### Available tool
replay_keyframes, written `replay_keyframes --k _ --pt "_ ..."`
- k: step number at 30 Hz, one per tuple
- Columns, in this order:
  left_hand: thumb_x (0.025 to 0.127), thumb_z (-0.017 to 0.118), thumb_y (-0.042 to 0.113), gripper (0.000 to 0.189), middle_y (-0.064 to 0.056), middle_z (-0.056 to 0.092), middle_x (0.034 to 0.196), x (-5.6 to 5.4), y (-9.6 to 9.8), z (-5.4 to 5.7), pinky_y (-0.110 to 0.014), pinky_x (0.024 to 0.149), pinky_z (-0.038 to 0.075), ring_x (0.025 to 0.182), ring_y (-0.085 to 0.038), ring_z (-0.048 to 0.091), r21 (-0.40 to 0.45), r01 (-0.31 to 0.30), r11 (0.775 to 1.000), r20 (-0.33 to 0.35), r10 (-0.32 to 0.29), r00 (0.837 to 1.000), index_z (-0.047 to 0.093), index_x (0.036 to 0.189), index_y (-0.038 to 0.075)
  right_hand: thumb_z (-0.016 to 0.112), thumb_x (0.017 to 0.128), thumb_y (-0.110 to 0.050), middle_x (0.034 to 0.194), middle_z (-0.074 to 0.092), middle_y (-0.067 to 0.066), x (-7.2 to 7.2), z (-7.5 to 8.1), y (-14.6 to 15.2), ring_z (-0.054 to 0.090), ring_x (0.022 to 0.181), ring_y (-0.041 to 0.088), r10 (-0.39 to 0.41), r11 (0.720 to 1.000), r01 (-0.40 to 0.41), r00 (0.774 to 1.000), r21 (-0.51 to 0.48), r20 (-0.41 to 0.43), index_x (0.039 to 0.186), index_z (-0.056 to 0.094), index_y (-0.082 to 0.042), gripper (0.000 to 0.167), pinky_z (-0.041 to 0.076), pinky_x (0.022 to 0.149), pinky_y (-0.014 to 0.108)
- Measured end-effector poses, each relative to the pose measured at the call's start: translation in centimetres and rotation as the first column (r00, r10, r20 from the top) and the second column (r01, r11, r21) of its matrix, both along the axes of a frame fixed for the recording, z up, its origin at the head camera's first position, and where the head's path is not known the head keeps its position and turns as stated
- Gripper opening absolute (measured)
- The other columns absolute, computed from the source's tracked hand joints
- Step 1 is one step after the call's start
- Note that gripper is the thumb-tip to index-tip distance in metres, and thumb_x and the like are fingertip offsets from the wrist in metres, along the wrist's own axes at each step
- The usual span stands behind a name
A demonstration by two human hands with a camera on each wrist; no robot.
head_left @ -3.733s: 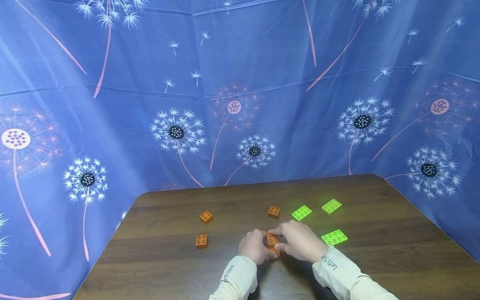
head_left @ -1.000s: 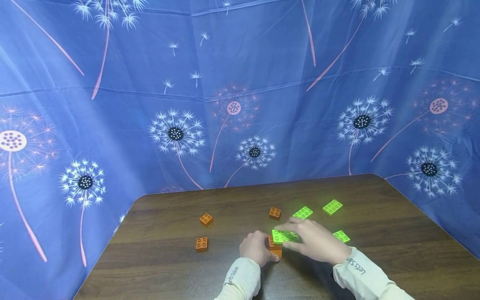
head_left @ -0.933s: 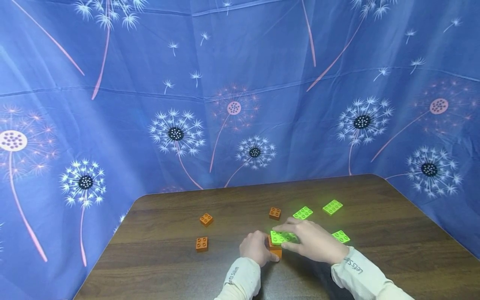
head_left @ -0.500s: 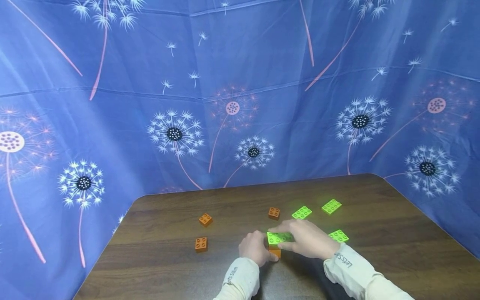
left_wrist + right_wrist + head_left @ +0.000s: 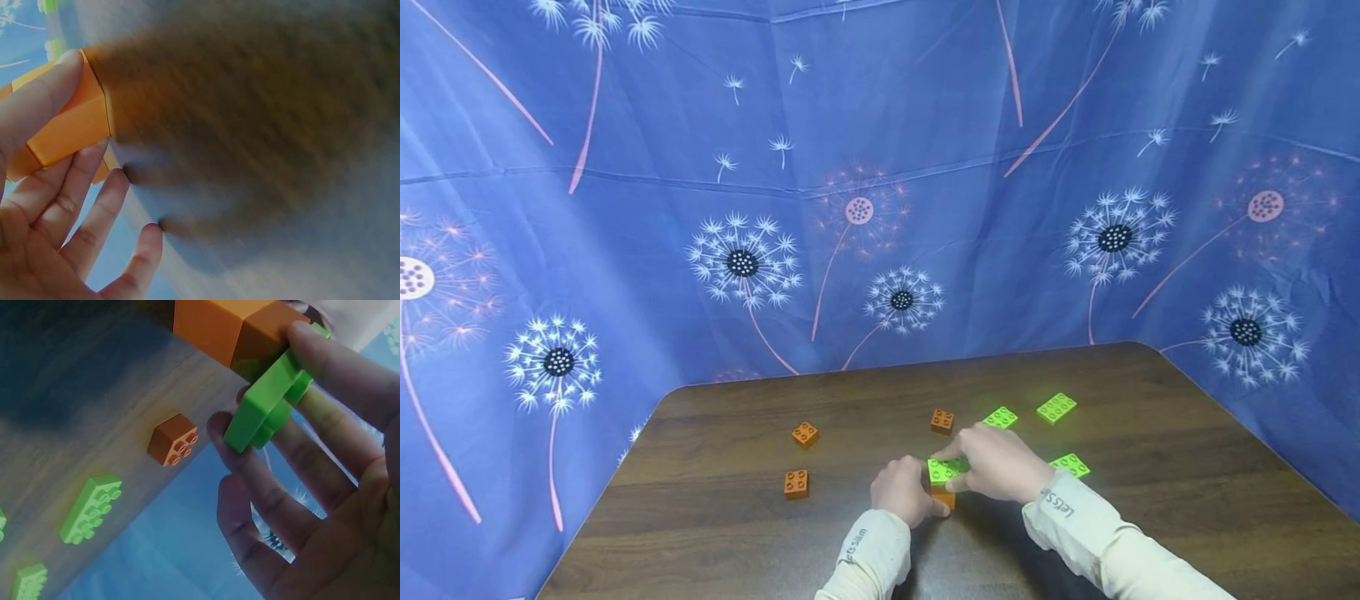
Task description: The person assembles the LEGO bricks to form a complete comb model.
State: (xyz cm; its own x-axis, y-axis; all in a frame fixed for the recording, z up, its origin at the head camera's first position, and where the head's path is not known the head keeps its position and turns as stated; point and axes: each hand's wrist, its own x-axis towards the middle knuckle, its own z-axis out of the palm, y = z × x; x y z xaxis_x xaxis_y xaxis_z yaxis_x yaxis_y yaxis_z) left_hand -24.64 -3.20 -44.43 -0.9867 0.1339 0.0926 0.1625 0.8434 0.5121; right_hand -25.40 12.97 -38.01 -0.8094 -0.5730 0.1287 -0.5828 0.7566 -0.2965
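Near the front middle of the table, my left hand (image 5: pixel 901 490) grips a stack of orange toy building bricks (image 5: pixel 943 500), thumb on the near side. The left wrist view shows the orange stack (image 5: pixel 78 122) between thumb and fingers. My right hand (image 5: pixel 1003 460) pinches a flat, studded green brick (image 5: pixel 940 472) lying across the top of that stack. From the right wrist, the green brick (image 5: pixel 262 403) sticks out past the orange bricks (image 5: pixel 209 328), its studs facing away from them. Fingers hide part of it, so I cannot tell if it is pressed fully down.
Two square orange bricks, a farther one (image 5: pixel 805 434) and a nearer one (image 5: pixel 797 483), lie to the left. Another orange brick (image 5: pixel 942 421) sits behind the hands. Green bricks (image 5: pixel 1057 407) (image 5: pixel 1001 417) (image 5: pixel 1070 465) lie on the right of the brown table (image 5: pixel 715 533).
My right hand, earlier on the orange stack, has since brought a green brick to it. Over the last second that brick moved left and down onto the stack. My left hand kept its grip.
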Motion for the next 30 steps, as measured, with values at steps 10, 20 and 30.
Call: replay_keyframes --k 10,20,30 --pt "0.061 0.098 0.022 0.034 0.005 0.06 0.064 -0.4 -0.3 0.1 -0.038 0.058 0.047 0.06 -0.016 0.054 0.007 -0.008 1.0 0.013 0.008 1.0 0.07 0.078 0.013 0.088 0.074 -0.014 0.1 0.077 0.01 0.2 0.1 -0.7 0.043 0.053 0.004 0.021 1.0 -0.022 0.998 -0.01 -0.065 0.108 0.08 -0.009 0.036 0.045 0.053 0.026" --pt "0.059 0.099 0.023 0.036 0.001 0.065 0.069 -0.6 -0.3 -0.1 -0.042 0.062 0.051 0.063 -0.019 0.058 -0.009 -0.019 1.0 -0.001 0.019 1.0 0.069 0.078 0.013 0.088 0.076 -0.019 0.103 0.077 0.005 -0.3 -1.2 -0.1 0.068 0.077 0.016 0.035 0.997 -0.04 0.997 -0.067 -0.073 0.111 0.079 -0.011 0.037 0.056 0.071 0.035" --pt "0.057 0.099 0.026 0.037 -0.001 0.067 0.071 -0.4 0.1 -0.5 -0.04 0.061 0.051 0.064 -0.021 0.061 -0.035 -0.003 0.999 -0.026 0.002 1.0 0.069 0.075 0.015 0.088 0.076 -0.03 0.109 0.076 -0.001 -1.0 -4.4 1.7 0.068 0.103 0.025 0.021 0.962 -0.016 1.0 -0.272 0.017 0.116 0.078 -0.014 0.044 0.055 0.087 0.043"
